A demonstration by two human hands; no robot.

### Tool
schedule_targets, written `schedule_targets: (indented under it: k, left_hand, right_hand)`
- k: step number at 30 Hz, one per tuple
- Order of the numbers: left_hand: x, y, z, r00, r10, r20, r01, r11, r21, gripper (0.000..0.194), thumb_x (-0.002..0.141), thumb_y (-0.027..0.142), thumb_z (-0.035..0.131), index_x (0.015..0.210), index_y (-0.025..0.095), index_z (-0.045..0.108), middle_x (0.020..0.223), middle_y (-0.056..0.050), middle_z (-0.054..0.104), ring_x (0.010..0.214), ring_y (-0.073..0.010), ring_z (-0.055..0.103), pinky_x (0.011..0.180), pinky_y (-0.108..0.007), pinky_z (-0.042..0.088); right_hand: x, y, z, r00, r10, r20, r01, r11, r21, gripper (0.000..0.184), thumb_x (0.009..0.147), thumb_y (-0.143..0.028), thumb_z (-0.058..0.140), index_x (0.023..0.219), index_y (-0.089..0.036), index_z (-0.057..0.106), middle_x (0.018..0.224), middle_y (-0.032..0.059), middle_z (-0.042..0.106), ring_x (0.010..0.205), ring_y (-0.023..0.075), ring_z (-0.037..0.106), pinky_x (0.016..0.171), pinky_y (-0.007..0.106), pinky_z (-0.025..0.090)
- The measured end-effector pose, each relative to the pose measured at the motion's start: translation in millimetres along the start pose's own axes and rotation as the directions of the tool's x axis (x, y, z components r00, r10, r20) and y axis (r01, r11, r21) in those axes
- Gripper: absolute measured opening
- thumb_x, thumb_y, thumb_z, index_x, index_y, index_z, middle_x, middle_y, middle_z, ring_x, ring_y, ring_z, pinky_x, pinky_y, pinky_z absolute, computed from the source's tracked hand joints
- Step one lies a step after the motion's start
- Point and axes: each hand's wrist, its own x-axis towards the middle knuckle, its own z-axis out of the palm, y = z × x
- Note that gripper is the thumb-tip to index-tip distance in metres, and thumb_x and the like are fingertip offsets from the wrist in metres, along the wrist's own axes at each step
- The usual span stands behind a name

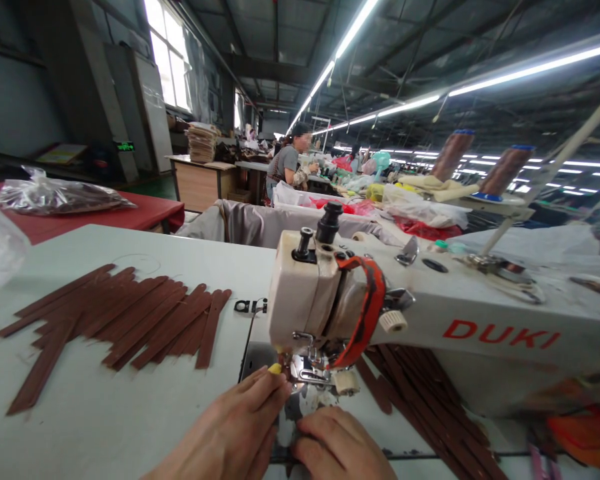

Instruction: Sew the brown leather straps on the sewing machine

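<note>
A sewing machine [325,287] lettered DUKI stands before me, its presser foot [307,370] lit from below. Right beside the foot is my left hand [250,407], fingers pressed together and a yellow cover [275,368] on one fingertip. A small piece of a brown strip [284,364] shows at those fingertips; most of it is hidden. My right hand [343,445] is curled low over the machine bed, its fingertips just in front of the foot; what they grip is mostly covered. Brown strips [150,320] lie overlapping on the tabletop at left.
More brown strips [425,400] lie under the machine arm. A plastic bag [60,193] rests on a red table [160,210]. Thread cones [507,172] stand at the right. Beyond a fabric-lined bin [250,220], another person [285,163] sits at work. Orange-handled items [583,433] lie lower right.
</note>
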Motion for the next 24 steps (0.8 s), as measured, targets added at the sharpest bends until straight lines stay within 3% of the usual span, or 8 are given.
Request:
schedule_targets:
  k: [4,8,10,13,15,17,20,24]
  left_hand:
    - [-8,-3,10.5,0.998,-0.065,-0.013,0.064,0.994,-0.089,0.044,0.08,0.005,0.042,0.119,0.019,0.054,0.115,-0.006,0.068,0.107,-0.0168,0.065,0.097,-0.022,0.052]
    - [-21,-22,4.5,0.994,-0.109,-0.022,0.107,0.992,-0.073,0.038,0.088,0.009,0.041,0.121,0.021,0.056,0.121,-0.006,0.066,0.112,-0.0179,0.064,0.099,-0.027,0.052]
    - [-20,-38,-4.4,0.993,-0.115,-0.007,0.115,0.992,0.05,0.037,0.089,0.012,0.042,0.123,0.02,0.057,0.124,-0.009,0.064,0.114,-0.0234,0.062,0.1,-0.038,0.052]
    - [-3,-58,-10.5,0.973,-0.13,0.191,0.099,0.982,0.162,0.043,0.086,0.006,0.038,0.122,0.017,0.06,0.125,-0.011,0.064,0.116,-0.0267,0.061,0.101,-0.047,0.05]
    - [13,-62,-6.9,0.962,-0.084,0.26,0.048,0.989,0.141,0.046,0.081,0.0,0.033,0.109,0.016,0.066,0.112,-0.01,0.069,0.106,-0.0245,0.065,0.096,-0.044,0.052]
    - [25,-62,-2.0,0.958,-0.039,0.284,0.005,0.993,0.118,0.046,0.078,-0.002,0.032,0.099,0.016,0.068,0.1,-0.007,0.071,0.097,-0.0211,0.068,0.094,-0.039,0.052]
    - [26,-69,-5.3,0.96,-0.023,0.278,-0.013,0.992,0.128,0.046,0.078,-0.002,0.034,0.1,0.019,0.068,0.104,-0.004,0.072,0.102,-0.0187,0.067,0.104,-0.04,0.045]
    - [-2,-90,-28.4,0.973,-0.079,0.218,0.031,0.977,0.212,0.043,0.083,0.003,0.037,0.112,0.018,0.065,0.127,-0.009,0.064,0.124,-0.0263,0.055,0.117,-0.058,0.02]
  right_hand:
    - [8,-9,-3,0.997,-0.044,-0.056,0.041,0.998,-0.055,0.016,0.089,-0.012,0.052,0.085,-0.021,0.064,0.084,0.0023,0.069,0.074,0.0177,0.063,0.067,0.026,0.053]
    - [21,-20,-42,0.994,-0.074,-0.08,0.059,0.984,-0.17,0.024,0.09,-0.01,0.044,0.088,-0.021,0.065,0.078,0.0033,0.067,0.069,0.0182,0.061,0.063,0.029,0.05]
    - [28,-20,-71,0.998,0.043,-0.04,-0.05,0.976,-0.21,0.028,0.088,-0.006,0.042,0.094,-0.02,0.065,0.082,0.0038,0.067,0.075,0.0192,0.06,0.068,0.031,0.05]
    - [36,-8,-101,0.955,0.295,-0.036,-0.278,0.842,-0.462,0.016,0.089,-0.011,0.053,0.092,-0.019,0.067,0.086,0.0056,0.068,0.081,0.022,0.061,0.074,0.035,0.049]
    - [40,3,-102,0.924,0.383,0.008,-0.295,0.724,-0.623,0.003,0.083,-0.016,0.067,0.085,-0.016,0.068,0.081,0.0074,0.068,0.08,0.0261,0.062,0.072,0.038,0.049]
    - [45,13,-93,0.918,0.395,0.042,-0.262,0.681,-0.684,0.003,0.078,-0.013,0.071,0.077,-0.014,0.068,0.075,0.0091,0.068,0.077,0.0279,0.062,0.068,0.039,0.048]
    - [51,20,-81,0.944,0.327,0.05,-0.201,0.686,-0.699,0.013,0.078,-0.003,0.063,0.07,-0.013,0.066,0.068,0.0102,0.065,0.073,0.0268,0.062,0.067,0.038,0.047]
    - [38,12,-88,0.982,0.189,-0.027,-0.161,0.74,-0.653,0.019,0.085,-0.004,0.051,0.079,-0.013,0.067,0.073,0.0079,0.065,0.07,0.0225,0.063,0.069,0.036,0.05]
